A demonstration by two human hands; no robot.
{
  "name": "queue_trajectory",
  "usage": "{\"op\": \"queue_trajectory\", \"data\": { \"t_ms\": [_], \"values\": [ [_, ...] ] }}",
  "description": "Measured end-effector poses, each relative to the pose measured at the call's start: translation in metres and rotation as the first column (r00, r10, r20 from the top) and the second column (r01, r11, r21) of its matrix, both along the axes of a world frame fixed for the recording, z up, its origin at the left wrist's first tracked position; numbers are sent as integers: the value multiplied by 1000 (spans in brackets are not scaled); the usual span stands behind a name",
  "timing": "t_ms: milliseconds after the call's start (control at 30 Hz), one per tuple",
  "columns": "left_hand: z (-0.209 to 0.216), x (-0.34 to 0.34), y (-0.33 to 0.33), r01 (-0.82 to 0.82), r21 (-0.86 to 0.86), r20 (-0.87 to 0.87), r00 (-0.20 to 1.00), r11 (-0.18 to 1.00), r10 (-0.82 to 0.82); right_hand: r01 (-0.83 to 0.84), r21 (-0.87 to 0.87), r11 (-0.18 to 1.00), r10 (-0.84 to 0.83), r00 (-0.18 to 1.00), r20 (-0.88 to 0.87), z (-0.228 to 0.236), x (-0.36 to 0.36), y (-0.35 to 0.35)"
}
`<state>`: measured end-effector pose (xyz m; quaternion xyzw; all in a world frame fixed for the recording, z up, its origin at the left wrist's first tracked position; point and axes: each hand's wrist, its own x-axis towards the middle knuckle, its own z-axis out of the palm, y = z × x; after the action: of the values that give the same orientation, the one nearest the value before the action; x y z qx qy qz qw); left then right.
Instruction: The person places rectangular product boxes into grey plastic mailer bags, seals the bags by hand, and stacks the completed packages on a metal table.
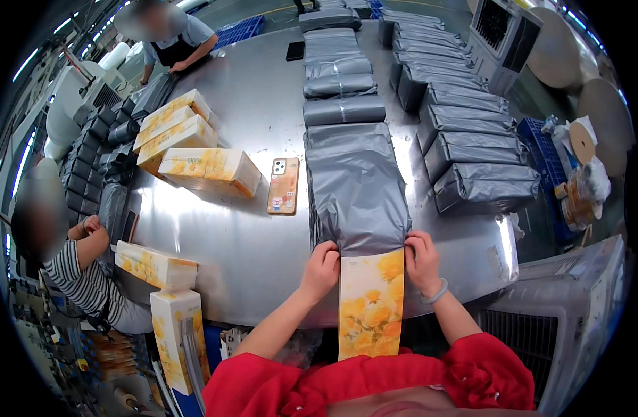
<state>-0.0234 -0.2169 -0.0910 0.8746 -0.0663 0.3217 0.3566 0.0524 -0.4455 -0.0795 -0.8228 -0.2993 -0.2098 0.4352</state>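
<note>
A long box printed with yellow flowers [371,306] juts over the near edge of the shiny metal table [256,118], its far end inside the mouth of a grey plastic mailing bag [357,187]. My left hand [321,270] grips the bag's left edge beside the box. My right hand [421,260], a pale bangle on its wrist, grips the bag's right edge. Both forearms come from red sleeves at the bottom.
A phone in a patterned case [283,185] lies left of the bag. Several yellow flower boxes [208,170] lie further left, and more stand by the near-left edge [155,264]. Rows of filled grey bags [471,146] run up the table. Two other people work at the left.
</note>
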Motion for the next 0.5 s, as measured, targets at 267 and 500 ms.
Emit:
{"op": "queue_trajectory", "data": {
  "t_ms": [267,500],
  "values": [
    [-7,-8,1,1,215,-708,689,977,155,-186,-554,811,-82,902,-424,-14,16,-14],
    [-32,-137,-14,520,219,-814,564,826,-140,-572,-609,550,328,818,-472,-42,-102,-77]
  ]
}}
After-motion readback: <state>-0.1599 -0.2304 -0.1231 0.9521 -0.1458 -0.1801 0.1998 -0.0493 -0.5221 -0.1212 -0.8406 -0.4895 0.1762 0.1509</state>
